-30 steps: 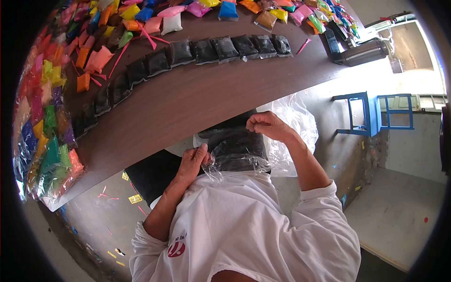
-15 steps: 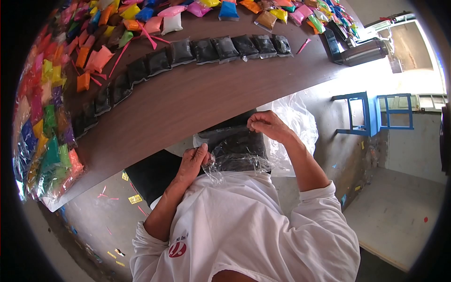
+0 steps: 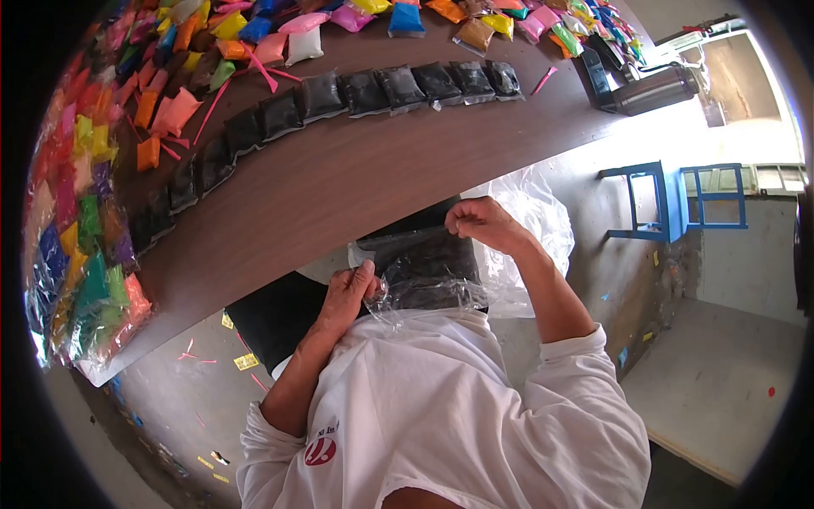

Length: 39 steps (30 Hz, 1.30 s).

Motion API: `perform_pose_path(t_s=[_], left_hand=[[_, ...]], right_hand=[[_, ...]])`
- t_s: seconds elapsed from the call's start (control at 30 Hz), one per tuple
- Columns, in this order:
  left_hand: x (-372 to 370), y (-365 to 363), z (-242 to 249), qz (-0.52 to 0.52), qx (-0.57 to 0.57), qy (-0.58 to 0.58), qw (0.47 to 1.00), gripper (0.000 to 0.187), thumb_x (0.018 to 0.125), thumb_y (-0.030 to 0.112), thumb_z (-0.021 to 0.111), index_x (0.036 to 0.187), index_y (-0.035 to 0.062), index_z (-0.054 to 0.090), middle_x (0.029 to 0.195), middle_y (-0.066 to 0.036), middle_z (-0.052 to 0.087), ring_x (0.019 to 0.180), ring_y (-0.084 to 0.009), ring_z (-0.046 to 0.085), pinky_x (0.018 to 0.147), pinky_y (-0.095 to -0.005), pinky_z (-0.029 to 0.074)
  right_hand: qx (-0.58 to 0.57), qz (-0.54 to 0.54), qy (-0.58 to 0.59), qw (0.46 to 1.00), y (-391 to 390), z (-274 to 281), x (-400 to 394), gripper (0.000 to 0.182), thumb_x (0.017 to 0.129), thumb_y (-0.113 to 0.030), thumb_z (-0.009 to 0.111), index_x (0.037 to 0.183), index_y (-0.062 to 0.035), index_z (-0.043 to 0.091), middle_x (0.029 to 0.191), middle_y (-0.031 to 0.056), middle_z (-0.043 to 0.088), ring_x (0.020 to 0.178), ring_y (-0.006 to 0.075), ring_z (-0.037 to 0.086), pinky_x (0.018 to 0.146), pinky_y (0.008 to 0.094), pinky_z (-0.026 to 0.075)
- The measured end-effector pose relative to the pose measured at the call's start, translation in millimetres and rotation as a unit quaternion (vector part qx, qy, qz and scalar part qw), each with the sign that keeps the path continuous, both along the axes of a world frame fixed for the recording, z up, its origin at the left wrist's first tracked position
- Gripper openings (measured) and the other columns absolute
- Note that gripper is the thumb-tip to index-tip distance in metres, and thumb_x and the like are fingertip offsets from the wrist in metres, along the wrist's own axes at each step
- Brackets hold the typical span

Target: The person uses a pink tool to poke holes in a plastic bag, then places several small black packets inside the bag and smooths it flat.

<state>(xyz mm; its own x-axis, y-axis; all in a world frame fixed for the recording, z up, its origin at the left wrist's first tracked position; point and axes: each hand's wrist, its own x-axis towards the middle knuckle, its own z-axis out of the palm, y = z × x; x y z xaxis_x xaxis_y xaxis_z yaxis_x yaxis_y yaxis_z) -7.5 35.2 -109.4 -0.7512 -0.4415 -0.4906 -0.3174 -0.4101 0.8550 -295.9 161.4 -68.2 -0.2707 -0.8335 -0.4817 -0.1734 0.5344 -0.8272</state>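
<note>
Both hands, left hand (image 3: 349, 293) and right hand (image 3: 482, 222), grip pinched on the edges of the clear bag (image 3: 428, 271) of black stuff held in the lap below the surface (image 3: 339, 182); a slipped pinch could, seemingly, spill it.

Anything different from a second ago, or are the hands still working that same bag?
Almost nothing. The right hand has crept slightly up, still pinching the far edge of the clear bag of black material. The left hand keeps its grip on the near edge, unmoved. Nothing was taken or let go. The row of black packets on the table lies as before; its slight shift is only head motion.
</note>
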Motion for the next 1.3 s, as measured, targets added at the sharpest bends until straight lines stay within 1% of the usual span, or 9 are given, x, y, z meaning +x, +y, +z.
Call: perform_pose_path(t_s=[0.27, 0.63, 0.7, 0.73, 0.8, 0.93, 1.03, 1.13, 1.3], left_hand=[[1.2, -0.5, -5.0, 0.014, -0.008, 0.008, 1.000, 0.058, 0.103, 0.044, 0.049, 0.061, 0.0041, 0.049, 0.064, -0.003, 0.054, 0.066, -0.0130, 0.052, 0.063, -0.0294, 0.041], [-6.9, 2.3, 2.6, -0.014, -0.032, 0.009, 0.999, 0.057, 0.103, 0.044, 0.048, 0.062, 0.0049, 0.047, 0.064, -0.006, 0.056, 0.067, -0.0149, 0.056, 0.066, -0.0304, 0.045], [-6.6, 0.5, 3.8, -0.018, -0.026, 0.031, 0.999, 0.056, 0.104, 0.043, 0.047, 0.062, 0.0053, 0.047, 0.064, -0.007, 0.058, 0.068, -0.0160, 0.058, 0.067, -0.0312, 0.047], [-2.6, -0.3, 3.9, -0.013, -0.019, 0.033, 0.999, 0.056, 0.104, 0.043, 0.047, 0.062, 0.0054, 0.047, 0.065, -0.008, 0.059, 0.068, -0.0167, 0.058, 0.068, -0.0317, 0.048], [1.1, -0.8, 1.3, 0.021, -0.004, 0.024, 0.999, 0.055, 0.104, 0.041, 0.046, 0.061, 0.0062, 0.046, 0.064, -0.008, 0.059, 0.069, -0.0179, 0.060, 0.069, -0.0325, 0.049], [-13.2, 1.3, 3.7, 0.028, -0.007, 0.028, 0.999, 0.057, 0.103, 0.044, 0.045, 0.060, 0.0072, 0.044, 0.063, -0.008, 0.059, 0.067, -0.0185, 0.061, 0.067, -0.0307, 0.050], [-13.5, -2.3, -2.4, 0.003, -0.029, 0.025, 0.999, 0.056, 0.103, 0.045, 0.043, 0.061, 0.0075, 0.044, 0.068, -0.011, 0.063, 0.067, -0.0187, 0.061, 0.067, -0.0311, 0.050], [3.8, 0.7, -7.1, -0.012, 0.007, -0.021, 1.000, 0.056, 0.103, 0.045, 0.043, 0.061, 0.0080, 0.044, 0.073, -0.012, 0.066, 0.069, -0.0174, 0.059, 0.070, -0.0313, 0.049], [-14.8, -0.5, -2.1, -0.030, -0.025, -0.016, 0.999, 0.051, 0.103, 0.043, 0.046, 0.066, 0.0074, 0.047, 0.070, -0.008, 0.062, 0.070, -0.0159, 0.057, 0.071, -0.0313, 0.047]], right_hand=[[-0.027, -0.192, 0.316, 0.929, 52.6, -35.7, -56.8, 0.026, 0.081, 0.007, 0.054, 0.101, -0.0032, 0.068, 0.079, 0.0121, 0.071, 0.075, 0.0238, 0.068, 0.071, 0.0337, 0.053], [0.004, 0.009, -0.214, 0.977, 22.1, 25.8, -8.7, 0.033, 0.098, -0.028, 0.059, 0.113, 0.0001, 0.066, 0.104, 0.0146, 0.071, 0.096, 0.0241, 0.069, 0.085, 0.0334, 0.054], [0.210, -0.098, 0.436, 0.870, 20.2, -5.8, -33.2, 0.035, 0.090, -0.023, 0.066, 0.116, 0.0002, 0.065, 0.114, 0.0182, 0.068, 0.104, 0.0324, 0.065, 0.092, 0.0391, 0.051], [-0.005, -0.112, 0.620, 0.776, 44.7, -30.5, -64.9, 0.042, 0.082, -0.019, 0.071, 0.119, 0.0005, 0.063, 0.118, 0.0223, 0.065, 0.107, 0.0398, 0.062, 0.095, 0.0447, 0.049], [-0.016, -0.207, 0.324, 0.923, 41.4, -9.1, -77.3, 0.049, 0.089, -0.029, 0.068, 0.127, 0.0009, 0.059, 0.119, 0.0219, 0.065, 0.109, 0.0373, 0.062, 0.099, 0.0431, 0.046], [0.086, -0.183, 0.120, 0.972, 47.1, -127.5, 7.1, 0.071, 0.094, -0.056, 0.057, 0.134, 0.0017, 0.054, 0.135, 0.0208, 0.057, 0.124, 0.0320, 0.055, 0.103, 0.0399, 0.042], [-0.033, -0.530, -0.261, 0.806, 68.3, -163.1, 50.9, 0.068, 0.094, -0.056, 0.057, 0.127, 0.0033, 0.059, 0.114, 0.0162, 0.068, 0.108, 0.0245, 0.063, 0.094, 0.0337, 0.047], [-0.027, -0.379, -0.020, 0.925, 72.0, -107.5, 66.8, 0.051, 0.093, -0.041, 0.063, 0.115, 0.0039, 0.065, 0.099, 0.0134, 0.072, 0.095, 0.0204, 0.066, 0.087, 0.0301, 0.049], [-0.030, -0.522, 0.023, 0.852, 105.6, -144.6, 88.4, 0.026, 0.086, -0.015, 0.067, 0.106, 0.0016, 0.068, 0.089, 0.0076, 0.069, 0.075, 0.0144, 0.063, 0.064, 0.0272, 0.049]])
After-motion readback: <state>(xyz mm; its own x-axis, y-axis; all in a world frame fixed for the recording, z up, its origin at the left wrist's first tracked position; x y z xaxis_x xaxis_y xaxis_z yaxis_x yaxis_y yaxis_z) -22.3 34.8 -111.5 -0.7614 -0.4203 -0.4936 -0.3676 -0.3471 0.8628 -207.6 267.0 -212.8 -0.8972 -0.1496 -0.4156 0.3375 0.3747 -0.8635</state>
